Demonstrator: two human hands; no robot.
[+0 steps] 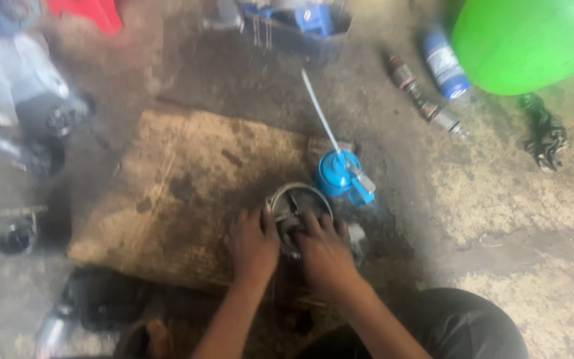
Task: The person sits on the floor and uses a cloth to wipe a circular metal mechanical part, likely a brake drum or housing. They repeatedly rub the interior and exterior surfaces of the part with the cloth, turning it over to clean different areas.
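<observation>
1. Grimy concrete floor fills the blurred view from above, with a worn brown sacking mat spread across its middle as a work pad.
2. On the mat's right edge lies a round grey metal ring-shaped part with a dark mechanism inside, set where both hands can press down on it.
3. The left hand lies on the part's left rim, fingers curled over the edge as if to steady it; how tightly they grip cannot be told through the blur.
4. The right hand covers the near side of the mechanism, fingers bent down into it; what they have hold of, if anything, is hidden.
5. Just beside the part, to its right, stands a blue oil can with a long thin white spout, kept close at hand.
6. Farther off lie a blue-and-white spray can, a rusty metal shaft, a dark tangled chain and a big green plastic tub.
7. A dark tray of blue parts sits at the top edge.
</observation>
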